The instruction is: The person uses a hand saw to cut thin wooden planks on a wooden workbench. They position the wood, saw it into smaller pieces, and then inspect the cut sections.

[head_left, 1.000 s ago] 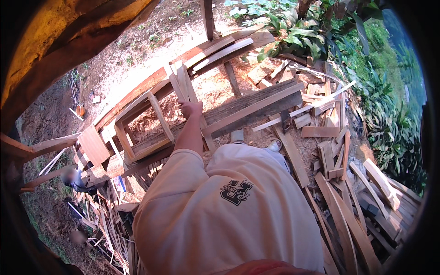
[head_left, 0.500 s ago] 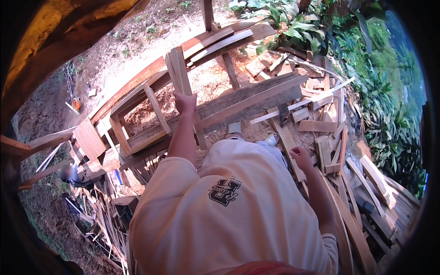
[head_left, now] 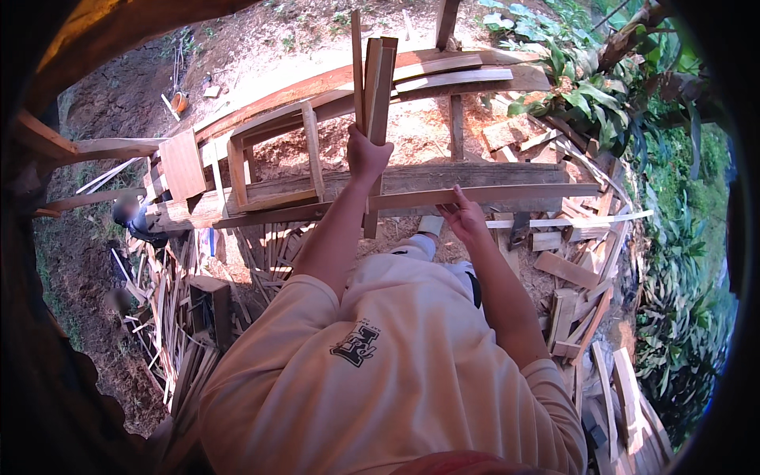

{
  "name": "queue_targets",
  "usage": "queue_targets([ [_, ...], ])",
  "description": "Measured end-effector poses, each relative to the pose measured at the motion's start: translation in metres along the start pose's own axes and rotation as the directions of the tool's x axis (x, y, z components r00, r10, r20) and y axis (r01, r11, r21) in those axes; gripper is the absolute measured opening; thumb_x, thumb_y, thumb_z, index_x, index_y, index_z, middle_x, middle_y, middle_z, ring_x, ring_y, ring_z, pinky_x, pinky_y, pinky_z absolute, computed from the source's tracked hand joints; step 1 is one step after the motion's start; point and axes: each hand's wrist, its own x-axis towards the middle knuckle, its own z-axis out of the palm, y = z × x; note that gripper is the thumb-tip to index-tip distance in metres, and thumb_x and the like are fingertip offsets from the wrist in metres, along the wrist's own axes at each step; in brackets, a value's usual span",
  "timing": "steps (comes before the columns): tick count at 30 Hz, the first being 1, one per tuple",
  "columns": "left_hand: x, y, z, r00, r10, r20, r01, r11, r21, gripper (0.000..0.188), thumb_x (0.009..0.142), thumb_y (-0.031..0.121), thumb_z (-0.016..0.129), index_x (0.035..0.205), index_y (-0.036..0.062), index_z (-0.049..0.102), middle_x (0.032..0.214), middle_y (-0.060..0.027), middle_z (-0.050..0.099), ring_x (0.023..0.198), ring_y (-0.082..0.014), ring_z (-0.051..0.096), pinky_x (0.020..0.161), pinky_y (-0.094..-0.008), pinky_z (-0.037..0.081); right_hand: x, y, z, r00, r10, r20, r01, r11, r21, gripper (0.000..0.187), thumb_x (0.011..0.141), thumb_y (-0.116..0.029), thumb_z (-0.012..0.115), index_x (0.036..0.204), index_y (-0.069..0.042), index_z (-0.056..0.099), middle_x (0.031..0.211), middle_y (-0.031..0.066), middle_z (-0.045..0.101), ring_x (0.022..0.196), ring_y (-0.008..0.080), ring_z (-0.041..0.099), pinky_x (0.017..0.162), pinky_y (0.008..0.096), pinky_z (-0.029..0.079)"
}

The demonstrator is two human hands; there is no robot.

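in the middle of the head view, a little above center, the left hand is closed in a fist around a bundle of wooden strips, which stands nearly upright in the frame; one thin strip leans slightly apart at the bundle's left. right of the middle, the right hand has its fingers bent against a long narrow board, one fingertip over its face; whether they pinch it fast i cannot tell. the board runs across the frame, from left of center to the right, in front of a thick weathered beam.

left of the bundle, an open wooden frame rests on the timbers, and farther left a flat brown panel leans tilted. across the top middle, two pale slats lie on a bowed-looking rear beam. a heap of thin offcuts fills the lower left, while short blocks and boards lie jumbled at the right, beside green leaves. at the left edge, near the beam's end, another person shows small and blurred. a small orange container sits on the ground in the upper left.
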Motion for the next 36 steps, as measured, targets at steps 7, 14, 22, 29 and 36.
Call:
queue_targets([
  [7, 0.014, 0.02, -0.04, 0.999, -0.014, 0.045, 0.017, 0.998, -0.063, 0.073, 0.068, 0.021, 0.084, 0.124, -0.0044, 0.045, 0.105, -0.0277, 0.07, 0.093, -0.0396, 0.073, 0.082, -0.0457, 0.061, -0.051, -0.005, -0.05, 0.996, -0.068, -0.05, 0.061, 0.99, -0.128, 0.035, 0.103, -0.026, 0.066, 0.123, -0.004, 0.048, 0.115, 0.0121, 0.056, 0.11, 0.0293, 0.065, 0.092, 0.0446, 0.064],
  [14, 0.013, 0.032, -0.108, 0.953, 0.042, 0.299, -0.065, 0.996, 0.068, 0.077, 0.07, 0.025, 0.087, 0.129, -0.0064, 0.048, 0.109, -0.026, 0.07, 0.099, -0.0349, 0.073, 0.085, -0.0416, 0.06, -0.041, -0.004, -0.083, 0.994, -0.021, -0.111, 0.012, 0.997, -0.083, 0.03, 0.103, -0.023, 0.066, 0.121, -0.003, 0.053, 0.116, 0.0139, 0.06, 0.113, 0.0305, 0.064, 0.096, 0.0486, 0.062],
  [22, -0.067, 0.06, -0.187, 0.891, 0.073, 0.448, -0.12, 0.99, 0.078, 0.083, 0.067, 0.021, 0.086, 0.132, -0.0086, 0.044, 0.108, -0.0302, 0.069, 0.1, -0.0372, 0.073, 0.087, -0.0437, 0.058, 0.026, -0.018, -0.065, 0.997, -0.038, -0.064, 0.036, 0.999, -0.038, 0.033, 0.103, -0.026, 0.068, 0.123, -0.005, 0.054, 0.118, 0.0112, 0.06, 0.112, 0.0313, 0.063, 0.099, 0.0502, 0.059],
  [29, -0.13, 0.067, -0.175, 0.859, 0.083, 0.505, -0.101, 0.995, 0.008, 0.08, 0.066, 0.021, 0.085, 0.128, -0.0101, 0.044, 0.099, -0.0311, 0.069, 0.098, -0.0418, 0.072, 0.086, -0.0454, 0.056, 0.073, -0.011, -0.06, 0.984, -0.024, -0.175, 0.034, 0.998, 0.053, 0.038, 0.103, -0.03, 0.067, 0.128, -0.004, 0.057, 0.13, 0.0172, 0.061, 0.125, 0.0372, 0.059, 0.107, 0.0579, 0.052],
  [36, -0.155, 0.06, -0.159, 0.846, 0.101, 0.524, -0.104, 0.994, -0.024, 0.08, 0.066, 0.02, 0.087, 0.128, -0.0099, 0.047, 0.1, -0.0312, 0.069, 0.098, -0.042, 0.072, 0.086, -0.0451, 0.057, 0.068, -0.021, -0.055, 0.961, 0.061, -0.269, -0.057, 0.998, 0.026, 0.056, 0.11, -0.036, 0.047, 0.147, 0.004, 0.034, 0.147, 0.0286, 0.044, 0.136, 0.0464, 0.049, 0.113, 0.0624, 0.045],
])
